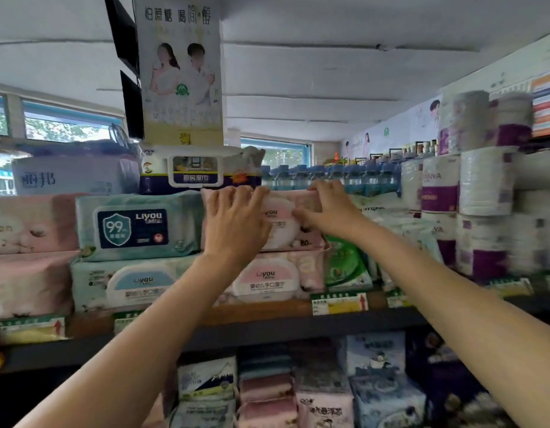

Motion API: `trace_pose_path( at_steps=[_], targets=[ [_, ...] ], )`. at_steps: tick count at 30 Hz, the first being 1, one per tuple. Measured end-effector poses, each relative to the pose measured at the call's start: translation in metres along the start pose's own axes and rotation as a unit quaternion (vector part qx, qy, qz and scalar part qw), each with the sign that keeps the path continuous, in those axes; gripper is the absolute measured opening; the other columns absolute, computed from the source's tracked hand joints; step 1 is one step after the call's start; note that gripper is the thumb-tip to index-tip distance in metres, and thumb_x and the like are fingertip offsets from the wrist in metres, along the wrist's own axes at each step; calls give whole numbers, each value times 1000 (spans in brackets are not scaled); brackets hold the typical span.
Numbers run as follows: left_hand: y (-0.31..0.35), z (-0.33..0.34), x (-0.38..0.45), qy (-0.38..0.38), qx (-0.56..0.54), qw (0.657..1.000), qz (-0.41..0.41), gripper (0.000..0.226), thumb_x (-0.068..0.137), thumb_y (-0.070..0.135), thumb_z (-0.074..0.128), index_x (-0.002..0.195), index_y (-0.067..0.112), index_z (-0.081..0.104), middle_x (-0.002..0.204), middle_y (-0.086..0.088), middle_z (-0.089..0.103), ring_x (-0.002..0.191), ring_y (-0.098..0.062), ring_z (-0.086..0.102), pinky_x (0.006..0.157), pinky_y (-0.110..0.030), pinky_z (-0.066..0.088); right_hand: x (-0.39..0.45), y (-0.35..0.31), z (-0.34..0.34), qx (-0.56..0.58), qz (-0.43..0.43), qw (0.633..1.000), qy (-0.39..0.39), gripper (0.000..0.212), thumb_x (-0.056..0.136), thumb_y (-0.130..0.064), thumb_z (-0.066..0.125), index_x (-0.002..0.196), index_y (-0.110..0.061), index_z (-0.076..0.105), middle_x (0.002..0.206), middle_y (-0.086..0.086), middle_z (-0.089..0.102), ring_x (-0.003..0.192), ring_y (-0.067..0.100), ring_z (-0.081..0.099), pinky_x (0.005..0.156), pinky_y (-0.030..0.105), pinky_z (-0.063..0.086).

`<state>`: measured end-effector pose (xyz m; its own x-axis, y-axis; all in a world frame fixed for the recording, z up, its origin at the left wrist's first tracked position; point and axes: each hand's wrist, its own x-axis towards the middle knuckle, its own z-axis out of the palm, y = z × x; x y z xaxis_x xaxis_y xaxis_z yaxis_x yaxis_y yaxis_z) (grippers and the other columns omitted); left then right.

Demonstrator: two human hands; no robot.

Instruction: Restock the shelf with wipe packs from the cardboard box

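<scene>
The top shelf is packed tight. The pink pack sits on another pink pack, with the teal pack touching its left side and green bags just beside its right. Both hands cover its front. There is open air above it, in front of the blue bottles. Toilet rolls block the far right.
</scene>
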<state>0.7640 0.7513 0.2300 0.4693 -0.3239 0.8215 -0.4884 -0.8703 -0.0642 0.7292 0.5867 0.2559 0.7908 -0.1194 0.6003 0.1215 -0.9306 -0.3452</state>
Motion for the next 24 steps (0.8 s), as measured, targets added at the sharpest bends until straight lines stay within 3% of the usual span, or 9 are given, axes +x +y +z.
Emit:
trace_pose_path(
  at_steps=[4,7,10,13,15,18,20,22,24],
  targets=[
    [33,-7,8,30,-15,999,-39,45,86,23,50,129,14,40,133,-12,40,123,-32,35,103,-43,25,3,21,-7,76,-62,995,12,49,89,-33,58,131,-16,41,132,7,43,113,22,49,90,28,42],
    [67,0,17,80,-17,995,49,34,82,18,53,115,10,55,119,-14,53,112,-33,48,95,-44,37,7,55,-31,186,-39,980,56,31,93,-18,52,123,-11,48,121,7,51,99,25,60,78,29,52],
    [101,18,23,93,20,986,134,30,70,16,72,99,11,64,101,-9,65,95,-28,61,87,-42,48,12,103,-51,97,-34,995,-2,25,92,-15,54,114,-3,56,112,9,60,94,22,59,80,29,48],
    [140,34,26,-8,66,981,184,30,79,17,63,109,13,63,112,-5,64,106,-25,59,100,-42,40,15,147,-53,-24,-66,991,-112,34,87,-25,63,114,-7,58,114,6,62,97,15,56,80,21,42],
    [161,48,30,-118,116,971,172,29,91,21,46,116,13,57,122,-4,59,116,-23,52,108,-39,29,17,167,-47,-44,-94,984,-144,39,84,-31,66,116,-10,57,118,4,60,106,17,56,82,20,39],
    [175,61,35,-254,199,938,128,28,95,28,42,109,13,60,117,-5,62,112,-24,55,107,-42,29,24,176,-33,-76,-148,966,-198,46,83,-37,66,120,-12,55,120,3,57,112,18,52,82,22,35],
    [172,67,39,-319,228,915,89,27,95,27,43,114,14,58,122,-6,61,116,-24,53,110,-42,27,30,175,-23,-133,-194,949,-208,59,80,-47,65,127,-16,49,126,3,54,121,21,46,95,30,35],
    [167,69,41,-363,264,891,71,31,93,17,44,122,13,55,132,-8,54,127,-24,45,110,-38,23,34,172,-14,-209,-218,927,-224,82,74,-59,64,140,-21,34,139,5,43,133,25,31,114,47,17],
    [165,72,44,-379,293,875,69,35,92,14,43,126,10,53,138,-9,48,135,-27,33,113,-37,19,33,167,-4,-237,-219,913,-248,102,68,-67,64,147,-23,15,148,10,31,138,30,21,115,55,4]
  ],
)
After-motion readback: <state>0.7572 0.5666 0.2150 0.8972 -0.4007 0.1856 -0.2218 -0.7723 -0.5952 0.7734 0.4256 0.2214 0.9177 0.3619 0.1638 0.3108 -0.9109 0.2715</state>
